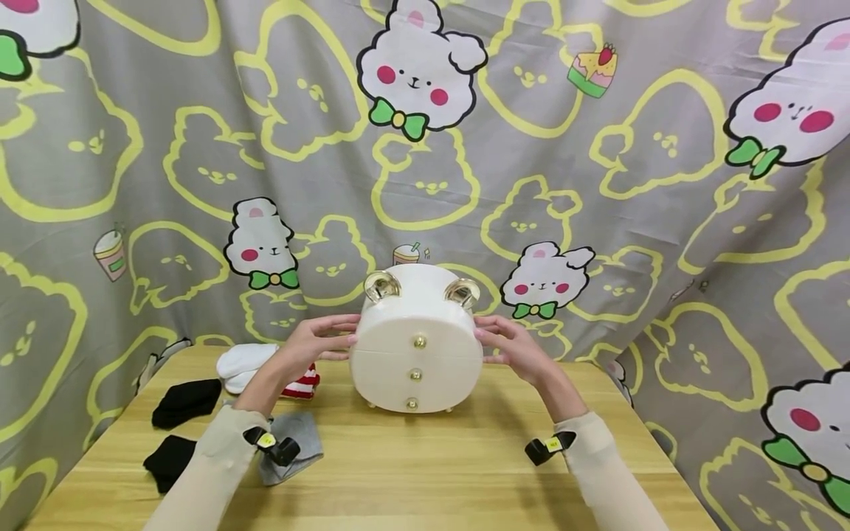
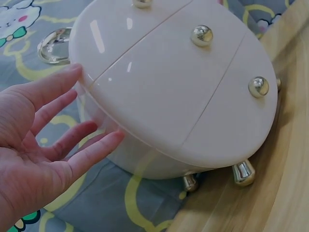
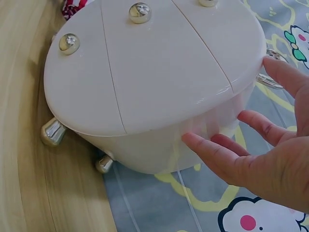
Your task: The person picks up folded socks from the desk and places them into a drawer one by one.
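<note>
A white, rounded drawer box [image 1: 417, 369] with gold knobs down its front, gold ear-like rings on top and small gold feet stands on the table. At its left side is my left hand [image 1: 317, 345], fingers spread and the fingertips right at the side wall; nothing is gripped. My right hand [image 1: 513, 345] mirrors it on the other side, its fingers extended and loosely bent. In the left wrist view, the left thumb and fingers [image 2: 94, 150] lie along the box's edge. The right wrist view has the right fingers [image 3: 212, 152] beside the smooth side wall.
On the left of the wooden table [image 1: 412, 472] lie a white folded cloth item [image 1: 242, 361], a red-and-white striped one [image 1: 302, 383], a grey one [image 1: 295, 446] and two black ones, the upper black bundle [image 1: 187, 403] nearer the back. A patterned curtain [image 1: 425, 199] hangs behind.
</note>
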`<state>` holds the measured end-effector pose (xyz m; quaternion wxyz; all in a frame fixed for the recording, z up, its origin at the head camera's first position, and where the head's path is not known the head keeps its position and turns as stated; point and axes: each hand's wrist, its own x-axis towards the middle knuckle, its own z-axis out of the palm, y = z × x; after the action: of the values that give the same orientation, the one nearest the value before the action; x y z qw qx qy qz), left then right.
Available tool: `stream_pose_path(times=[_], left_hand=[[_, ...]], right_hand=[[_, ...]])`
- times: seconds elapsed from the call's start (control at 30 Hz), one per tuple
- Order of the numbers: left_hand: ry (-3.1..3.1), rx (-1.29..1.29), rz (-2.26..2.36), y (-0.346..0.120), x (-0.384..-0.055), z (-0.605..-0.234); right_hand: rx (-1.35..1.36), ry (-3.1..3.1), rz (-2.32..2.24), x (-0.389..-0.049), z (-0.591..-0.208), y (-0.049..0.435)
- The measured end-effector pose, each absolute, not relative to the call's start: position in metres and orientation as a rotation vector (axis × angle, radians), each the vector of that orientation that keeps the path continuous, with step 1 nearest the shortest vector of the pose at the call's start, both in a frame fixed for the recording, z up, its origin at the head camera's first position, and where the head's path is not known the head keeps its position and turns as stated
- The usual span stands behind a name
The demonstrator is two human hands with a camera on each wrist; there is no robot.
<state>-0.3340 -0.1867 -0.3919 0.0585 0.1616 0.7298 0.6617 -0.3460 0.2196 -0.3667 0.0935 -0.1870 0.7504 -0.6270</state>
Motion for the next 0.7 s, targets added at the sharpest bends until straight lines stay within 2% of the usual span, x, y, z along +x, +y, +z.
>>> stream_pose_path(times=[0.37,0.7], left_hand=[[2.228,0.476,2.001,-0.183,-0.331,-0.393],[2.29,0.53,1.985,-0.18,-0.326,-0.39]], right_hand=[[-0.573,2.319,-1.771,-0.345,-0.363,0.224],[-0.556,2.301,-1.776,-0.357,-0.34,0.216]])
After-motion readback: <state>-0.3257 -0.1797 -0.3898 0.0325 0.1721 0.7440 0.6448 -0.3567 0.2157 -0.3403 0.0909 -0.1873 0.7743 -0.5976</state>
